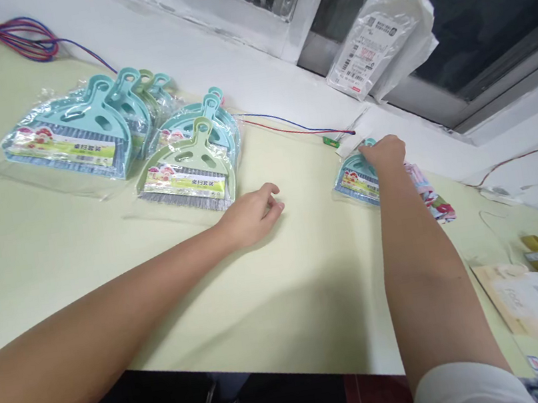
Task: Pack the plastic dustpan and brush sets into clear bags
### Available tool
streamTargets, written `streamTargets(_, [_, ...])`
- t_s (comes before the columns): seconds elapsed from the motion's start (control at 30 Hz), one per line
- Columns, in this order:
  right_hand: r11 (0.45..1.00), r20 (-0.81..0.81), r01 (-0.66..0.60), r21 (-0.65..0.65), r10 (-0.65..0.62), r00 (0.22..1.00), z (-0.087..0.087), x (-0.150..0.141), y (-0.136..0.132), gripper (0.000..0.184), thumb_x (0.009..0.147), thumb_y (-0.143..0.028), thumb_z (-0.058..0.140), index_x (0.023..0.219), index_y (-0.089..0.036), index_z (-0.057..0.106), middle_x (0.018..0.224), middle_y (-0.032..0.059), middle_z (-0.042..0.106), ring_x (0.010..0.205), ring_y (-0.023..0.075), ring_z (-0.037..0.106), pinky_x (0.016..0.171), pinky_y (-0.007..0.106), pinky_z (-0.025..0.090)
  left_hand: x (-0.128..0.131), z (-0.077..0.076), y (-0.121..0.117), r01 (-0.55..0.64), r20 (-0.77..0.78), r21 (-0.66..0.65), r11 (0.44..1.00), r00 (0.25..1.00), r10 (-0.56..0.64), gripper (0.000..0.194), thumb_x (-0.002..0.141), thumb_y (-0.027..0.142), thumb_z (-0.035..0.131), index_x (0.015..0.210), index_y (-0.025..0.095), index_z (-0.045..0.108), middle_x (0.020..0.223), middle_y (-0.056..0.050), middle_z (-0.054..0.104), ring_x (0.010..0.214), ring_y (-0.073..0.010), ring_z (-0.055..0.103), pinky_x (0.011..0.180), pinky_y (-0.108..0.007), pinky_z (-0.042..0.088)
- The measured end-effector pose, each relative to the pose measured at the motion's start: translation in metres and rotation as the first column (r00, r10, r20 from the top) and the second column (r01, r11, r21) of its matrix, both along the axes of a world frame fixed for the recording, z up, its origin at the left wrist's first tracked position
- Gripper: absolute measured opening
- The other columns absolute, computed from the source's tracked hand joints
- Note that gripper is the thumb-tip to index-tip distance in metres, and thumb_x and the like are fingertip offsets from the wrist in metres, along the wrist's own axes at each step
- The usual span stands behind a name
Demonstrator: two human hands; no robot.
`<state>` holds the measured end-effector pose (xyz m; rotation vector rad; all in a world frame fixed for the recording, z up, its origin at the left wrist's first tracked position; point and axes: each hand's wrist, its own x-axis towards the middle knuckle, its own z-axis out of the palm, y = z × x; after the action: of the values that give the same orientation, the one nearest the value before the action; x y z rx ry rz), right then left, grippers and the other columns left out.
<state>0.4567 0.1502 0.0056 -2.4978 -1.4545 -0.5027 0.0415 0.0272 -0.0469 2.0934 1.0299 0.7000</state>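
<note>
My right hand [386,155] reaches to the back right, its fingers closed at the handle of a blue dustpan-and-brush set [357,178] in clear wrapping. My left hand [252,217] hovers over the table with fingers loosely curled and apart, holding nothing. Just left of it lies a wrapped green dustpan-and-brush set [191,156] with grey bristles. Behind the green one rests another blue set [195,113]. Farther left, a larger-looking blue set [85,124] leans against several more wrapped sets. Printed labels show through the plastic.
The pale table [289,306] meets a white wall and window ledge. A white plastic-wrapped package [375,31] stands by the window. Red and blue wires [22,39] lie coiled at back left. Patterned cloth [433,197] sits beyond my right wrist; cardboard [511,300] lies at the right.
</note>
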Motion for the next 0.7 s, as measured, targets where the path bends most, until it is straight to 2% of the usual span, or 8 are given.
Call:
streamTargets(0.1, [0.998, -0.086, 0.064, 0.023, -0.062, 0.994, -0.002, 0.0035, -0.0019, 0.044, 0.091, -0.046, 0.065, 0.117, -0.011, 0.073, 0.108, 0.0279, 0.07, 0.111, 0.0401, 0.065, 0.094, 0.05, 0.05, 0.0008, -0.0002, -0.0001, 0.0, 0.0, 0.006, 1.0, 1.0, 0.0, 0.041, 0.103, 0.048, 0.045, 0.135, 0.024, 0.053, 0.122, -0.008, 0.076, 0.103, -0.0279, 0.072, 0.082, -0.041, 0.052])
streamTargets(0.27, [0.997, -0.165, 0.077, 0.031, -0.07, 0.984, -0.0032, 0.004, -0.0032, 0.042, 0.085, -0.04, 0.071, 0.114, -0.009, 0.072, 0.112, 0.0268, 0.071, 0.111, 0.0374, 0.066, 0.095, 0.047, 0.05, 0.0015, 0.0002, -0.0006, -0.003, 0.004, 0.002, 1.0, 1.0, 0.003, 0.041, 0.103, 0.048, 0.045, 0.134, 0.023, 0.054, 0.122, -0.008, 0.076, 0.1, -0.0277, 0.072, 0.081, -0.042, 0.051])
streamTargets(0.43, [0.992, -0.165, 0.097, 0.086, -0.082, 0.983, -0.005, -0.0026, -0.0038, 0.051, 0.084, -0.038, 0.07, 0.124, -0.007, 0.066, 0.117, 0.0283, 0.07, 0.116, 0.0391, 0.066, 0.097, 0.048, 0.05, -0.0001, 0.0015, -0.0008, 0.003, 0.006, 0.01, 1.0, 1.0, -0.003, 0.04, 0.103, 0.047, 0.045, 0.134, 0.023, 0.054, 0.122, -0.008, 0.076, 0.103, -0.0277, 0.072, 0.084, -0.041, 0.052])
streamTargets(0.7, [0.99, -0.175, 0.088, 0.111, -0.068, 0.982, -0.0097, 0.0019, -0.0088, 0.051, 0.082, -0.044, 0.072, 0.118, -0.01, 0.065, 0.115, 0.0255, 0.071, 0.115, 0.0395, 0.066, 0.099, 0.049, 0.052, 0.0002, 0.0003, -0.0005, 0.008, 0.016, 0.012, 1.0, 1.0, -0.008, 0.041, 0.103, 0.047, 0.045, 0.134, 0.022, 0.054, 0.122, -0.008, 0.076, 0.095, -0.0259, 0.072, 0.08, -0.04, 0.051])
